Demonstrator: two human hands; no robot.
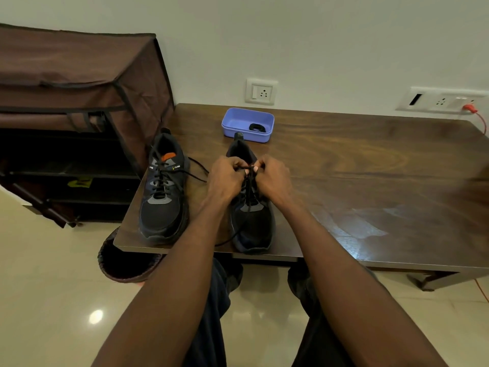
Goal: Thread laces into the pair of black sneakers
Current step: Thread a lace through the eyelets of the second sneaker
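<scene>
Black mesh is filling the middle of my view: two sneakers are sitting on the dark wooden table (357, 165), toes pointing toward me at six o'clock. I am seeing the left sneaker (164, 186) at about nine o'clock from the hands, standing alone and already laced, with its lace ends (198, 168) trailing loose across the wood toward three o'clock. The right sneaker (251, 207) is lying just beside it, directly under the hands.

My left hand (225, 178) is curling its fingers tight around the lace (248, 192) near the upper eyelets, and my right hand (274, 180) is pinching the same lace from the three o'clock side; the two hands are almost touching over the tongue. One free end of that lace is running down past the toe toward seven o'clock, near the table edge.

At twelve o'clock, just beyond the heel of the right sneaker, a lavender plastic tray (232, 125) is holding a small black coil (257, 127); I cannot tell what it is. A brown fabric shoe rack (79, 83) is standing at ten o'clock, beside the table. White wall sockets (261, 91) are showing at twelve and two o'clock.
</scene>
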